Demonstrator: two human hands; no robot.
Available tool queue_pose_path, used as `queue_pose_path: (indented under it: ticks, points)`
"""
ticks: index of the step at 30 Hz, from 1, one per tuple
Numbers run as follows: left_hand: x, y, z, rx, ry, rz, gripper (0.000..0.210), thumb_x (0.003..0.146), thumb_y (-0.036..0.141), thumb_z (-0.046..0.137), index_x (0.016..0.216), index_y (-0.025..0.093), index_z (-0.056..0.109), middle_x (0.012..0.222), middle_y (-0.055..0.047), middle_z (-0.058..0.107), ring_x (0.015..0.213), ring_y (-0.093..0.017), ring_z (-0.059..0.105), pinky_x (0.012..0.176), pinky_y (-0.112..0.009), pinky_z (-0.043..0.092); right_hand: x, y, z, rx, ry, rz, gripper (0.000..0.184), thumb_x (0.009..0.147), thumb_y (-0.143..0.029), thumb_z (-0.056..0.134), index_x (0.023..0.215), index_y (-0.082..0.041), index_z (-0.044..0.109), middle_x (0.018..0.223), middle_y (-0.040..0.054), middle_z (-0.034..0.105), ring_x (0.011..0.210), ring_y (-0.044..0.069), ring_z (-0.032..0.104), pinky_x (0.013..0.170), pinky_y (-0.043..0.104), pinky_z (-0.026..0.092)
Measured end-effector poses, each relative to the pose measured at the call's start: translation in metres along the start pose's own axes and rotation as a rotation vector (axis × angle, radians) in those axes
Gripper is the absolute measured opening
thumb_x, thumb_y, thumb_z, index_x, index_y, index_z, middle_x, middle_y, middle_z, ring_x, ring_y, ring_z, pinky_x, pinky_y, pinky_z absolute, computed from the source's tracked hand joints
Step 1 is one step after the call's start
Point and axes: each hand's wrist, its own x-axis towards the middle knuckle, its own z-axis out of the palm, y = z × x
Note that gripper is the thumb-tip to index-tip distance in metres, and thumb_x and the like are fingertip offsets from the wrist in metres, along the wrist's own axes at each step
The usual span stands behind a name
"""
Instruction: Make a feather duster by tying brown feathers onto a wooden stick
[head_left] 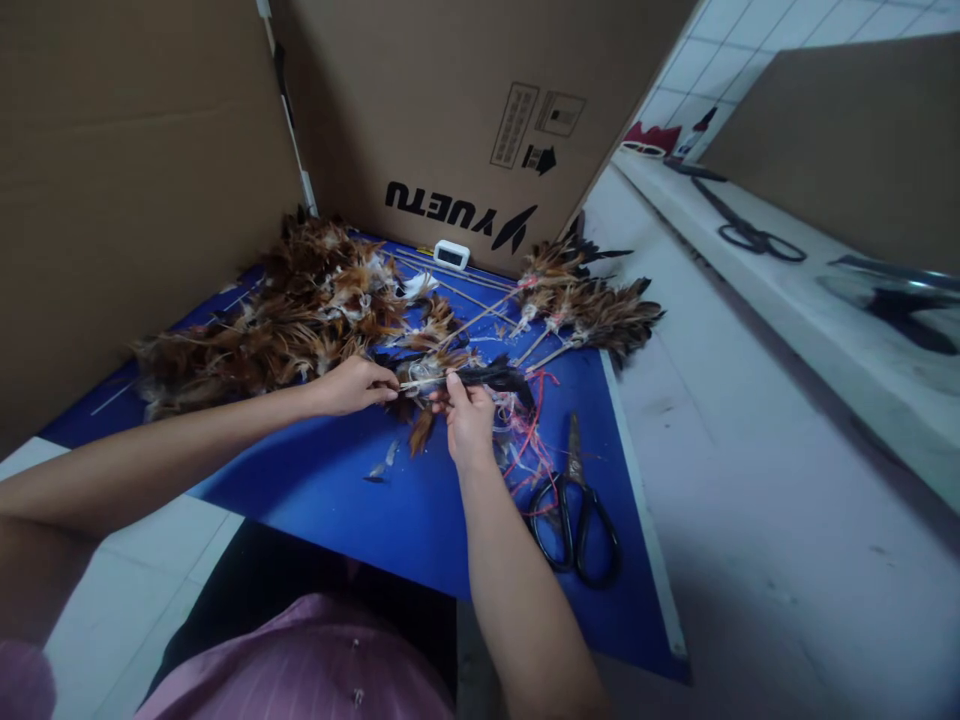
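My right hand (471,418) is closed on a bunch of black feathers (501,379), its thumb lying on top and the dark tips pointing right. Pale stems (420,383) run left out of the bunch, and the closed fingers of my left hand (361,386) pinch their far end. Loose brown feathers (421,428) lie just below the hands. Right of my right hand is a tangle of pink and white string (529,440). Black-handled scissors (574,520) rest near it, blades pointing away from me.
A large heap of brown feathers (277,320) covers the left of the blue table (322,520). Several feather-tipped sticks (600,315) lie at the back right. Cardboard (420,110) stands behind, with a small white digital device (451,255) before it. More scissors (754,238) lie on a ledge at right.
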Motion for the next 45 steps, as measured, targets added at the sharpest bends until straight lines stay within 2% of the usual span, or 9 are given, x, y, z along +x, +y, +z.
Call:
queue_pose_path:
  ticks: [9,18,23,28,31,34,37,42,45]
  points:
    - [-0.010,-0.016,0.005,0.064,0.037,-0.059,0.025,0.083,0.027,0.051,0.093,0.019,0.072,0.088,-0.003,0.075,0.080,-0.016,0.068,0.074,-0.022,0.046,0.005,-0.013,-0.007,0.049,0.145,-0.092,0.033,0.064,-0.039,0.073,0.078,-0.017,0.053,0.055,-0.0067,0.057,0.045,0.009,0.054,0.040,0.020,0.040]
    - [-0.011,-0.014,0.000,0.059,0.105,-0.100,0.024,0.083,0.030,0.051,0.089,0.020,0.072,0.079,0.000,0.074,0.072,-0.014,0.067,0.068,-0.020,0.045,0.005,-0.019,-0.007,0.077,0.198,-0.095,0.031,0.066,-0.038,0.070,0.080,-0.018,0.051,0.057,-0.0076,0.055,0.045,0.009,0.053,0.039,0.020,0.039]
    - [-0.007,-0.010,-0.006,0.080,0.203,-0.172,0.025,0.084,0.032,0.052,0.090,0.019,0.072,0.083,-0.002,0.074,0.075,-0.015,0.067,0.070,-0.022,0.046,0.007,-0.028,-0.014,0.150,0.264,-0.136,0.023,0.071,-0.036,0.064,0.081,-0.018,0.054,0.059,-0.0069,0.056,0.042,0.007,0.048,0.038,0.020,0.037]
    - [0.009,0.008,0.002,0.168,0.227,-0.187,0.031,0.086,0.036,0.051,0.102,0.018,0.069,0.087,-0.004,0.071,0.078,-0.017,0.065,0.075,-0.026,0.047,0.008,-0.037,-0.018,0.203,0.317,-0.161,0.017,0.076,-0.033,0.058,0.079,-0.017,0.055,0.055,-0.0056,0.056,0.040,0.007,0.045,0.035,0.019,0.032]
    - [0.027,0.014,0.008,0.306,0.233,-0.217,0.035,0.086,0.038,0.050,0.108,0.017,0.067,0.102,-0.009,0.069,0.090,-0.021,0.064,0.078,-0.030,0.048,0.008,-0.038,-0.017,0.212,0.320,-0.165,0.016,0.076,-0.032,0.058,0.078,-0.017,0.054,0.055,-0.0058,0.055,0.039,0.007,0.044,0.035,0.018,0.031]
    - [0.045,0.012,0.011,0.366,0.155,-0.234,0.026,0.083,0.032,0.053,0.092,0.017,0.072,0.096,-0.010,0.070,0.088,-0.023,0.065,0.076,-0.031,0.048,0.007,-0.039,-0.017,0.203,0.324,-0.157,0.018,0.075,-0.034,0.059,0.078,-0.017,0.054,0.056,-0.0060,0.055,0.040,0.006,0.044,0.036,0.019,0.032]
    - [0.057,0.007,0.006,0.343,0.110,-0.178,0.024,0.083,0.027,0.051,0.081,0.018,0.073,0.088,-0.008,0.071,0.086,-0.021,0.065,0.078,-0.029,0.047,0.008,-0.040,-0.018,0.176,0.342,-0.166,0.021,0.073,-0.038,0.061,0.078,-0.018,0.054,0.056,-0.0061,0.054,0.042,0.006,0.045,0.037,0.019,0.034]
    - [0.060,0.007,-0.013,0.270,0.272,-0.072,0.029,0.084,0.030,0.048,0.088,0.016,0.073,0.091,-0.008,0.071,0.087,-0.021,0.064,0.082,-0.030,0.046,0.008,-0.041,-0.019,0.159,0.333,-0.156,0.022,0.073,-0.038,0.060,0.078,-0.018,0.054,0.056,-0.0066,0.053,0.042,0.007,0.044,0.038,0.019,0.033]
    - [0.058,0.011,-0.024,0.168,0.353,-0.081,0.027,0.081,0.031,0.052,0.085,0.015,0.074,0.085,-0.008,0.072,0.083,-0.021,0.064,0.079,-0.030,0.046,0.009,-0.039,-0.018,0.160,0.305,-0.142,0.020,0.071,-0.035,0.062,0.078,-0.018,0.055,0.056,-0.0063,0.054,0.044,0.007,0.047,0.038,0.019,0.034]
